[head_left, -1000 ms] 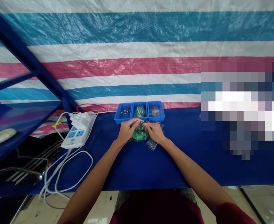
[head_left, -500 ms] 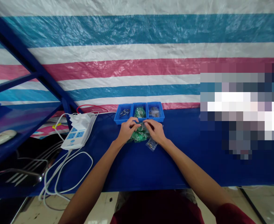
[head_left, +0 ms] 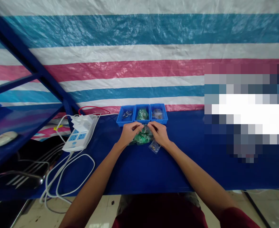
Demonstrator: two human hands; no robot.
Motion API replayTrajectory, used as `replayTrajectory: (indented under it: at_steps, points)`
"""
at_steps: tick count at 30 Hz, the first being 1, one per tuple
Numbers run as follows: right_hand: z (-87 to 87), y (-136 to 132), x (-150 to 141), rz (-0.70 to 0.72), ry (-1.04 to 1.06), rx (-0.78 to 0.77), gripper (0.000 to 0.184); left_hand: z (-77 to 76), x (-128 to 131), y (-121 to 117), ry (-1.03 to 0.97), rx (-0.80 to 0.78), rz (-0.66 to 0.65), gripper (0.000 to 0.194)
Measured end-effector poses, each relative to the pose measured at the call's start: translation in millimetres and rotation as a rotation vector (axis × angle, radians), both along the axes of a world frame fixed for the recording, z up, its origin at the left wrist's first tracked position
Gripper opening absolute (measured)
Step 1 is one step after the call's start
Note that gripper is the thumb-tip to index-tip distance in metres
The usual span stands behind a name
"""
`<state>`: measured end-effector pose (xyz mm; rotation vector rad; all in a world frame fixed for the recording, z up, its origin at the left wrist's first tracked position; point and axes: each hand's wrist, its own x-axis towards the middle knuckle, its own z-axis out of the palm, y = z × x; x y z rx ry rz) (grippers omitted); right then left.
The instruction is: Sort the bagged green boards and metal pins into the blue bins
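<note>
My left hand (head_left: 129, 133) and my right hand (head_left: 158, 133) face each other just in front of the bins, with thumbs and index fingers pinched. Between the fingertips is what looks like a small clear plastic bag (head_left: 146, 128), partly hidden by them. Beneath the hands lies a pile of green bags (head_left: 142, 138) with small pale pieces. Beside my right wrist, a clear bag (head_left: 155, 146) of small brass-coloured parts rests on the table. Three blue bins stand behind: the left bin (head_left: 122, 121) holds metal pins, the middle bin (head_left: 142, 121) green bags, the right bin (head_left: 162, 121) clear bags.
The blue table (head_left: 144, 174) meets a striped tarp wall (head_left: 134, 69). A white power strip (head_left: 76, 139) with plugs and looped cables (head_left: 91, 164) lies at left. A blue metal frame (head_left: 46, 82) and a white mouse-like object (head_left: 3, 138) are farther left. A pixelated area covers the right.
Half a second ago my fingers were more spread, the left index finger raised; now they are pinched together again. The bins and the bags on the table stay in place.
</note>
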<state>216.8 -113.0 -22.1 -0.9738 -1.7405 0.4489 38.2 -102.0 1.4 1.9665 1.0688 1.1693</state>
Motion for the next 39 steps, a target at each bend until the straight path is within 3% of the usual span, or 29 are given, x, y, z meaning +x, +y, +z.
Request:
replayTrajectory:
  at_steps: [4,10,14,16,18,23,26,31,39]
  points:
    - [-0.3,1,0,-0.018,-0.038,-0.024,0.035,2.4,0,-4,0.052,0.162,0.139,0.032]
    - [0.2,1,0,-0.057,-0.057,-0.027,0.036,-3.4,-19,6,0.176,0.593,0.638,0.027]
    - [-0.6,2,0,-0.047,-0.089,-0.04,0.037,-10.5,-36,25,0.502,0.584,0.704,0.027]
    - [-1.9,3,0,-0.061,-0.1,-0.049,0.035,-10.8,-39,29,0.584,0.56,0.675,0.028]
    - [-3.9,5,0,-0.074,-0.115,-0.057,0.031,-8.1,-38,28,0.568,0.549,0.566,0.027]
    - [-7.7,8,1,-0.089,-0.19,-0.111,0.017,-0.3,-28,16,0.556,0.444,0.02,0.02]
    - [-6.0,8,0,-0.03,-0.275,-0.149,0.011,-1.2,-25,14,0.593,0.358,-0.138,0.015]
    - [-3.0,3,-4,0.056,-0.478,-0.136,0.012,-5.2,-24,14,0.614,0.332,-0.055,0.017]
    - [-1.4,0,-8,0.005,-0.713,-0.115,0.011,-7.8,-20,13,0.582,0.367,-0.017,0.018]
